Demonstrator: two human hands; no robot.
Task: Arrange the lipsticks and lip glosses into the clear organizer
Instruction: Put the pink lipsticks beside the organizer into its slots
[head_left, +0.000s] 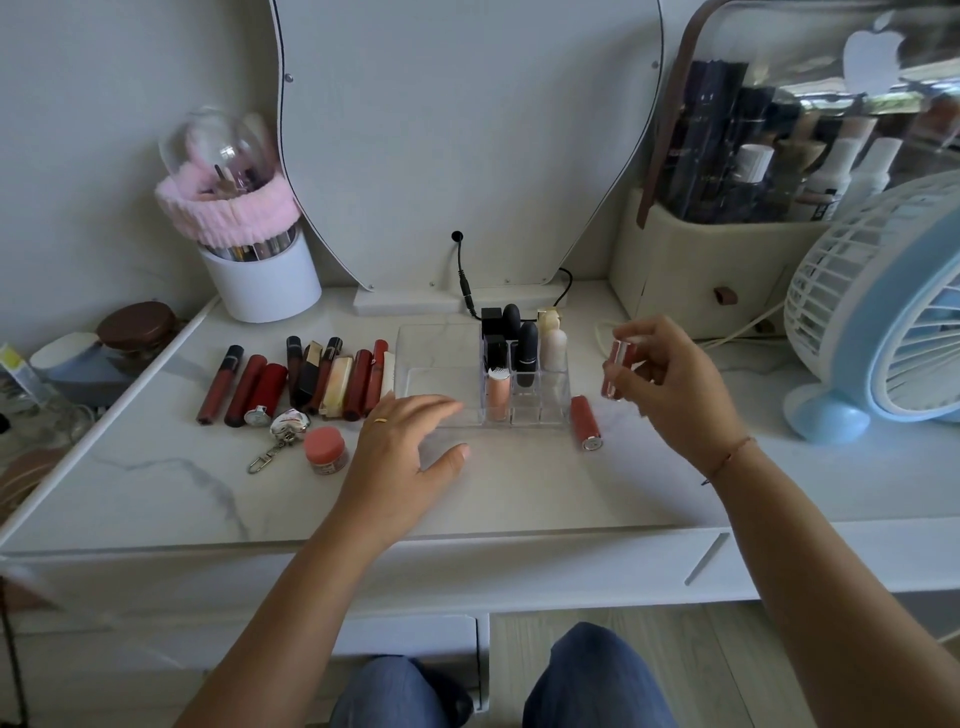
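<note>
The right hand (675, 384) pinches a pink lip gloss (614, 370) upright in the air, just right of the clear organizer (441, 358). The left hand (410, 441) lies flat with loose, empty fingers, maybe touching the organizer's front edge. More lipsticks (311, 379) lie in a row on the table (519, 493).

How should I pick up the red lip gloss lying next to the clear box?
Pinch the red lip gloss across its middle, coming from above. It lies flat on the table, apart from the clear organizer, so both long sides are free for fingers.
</note>
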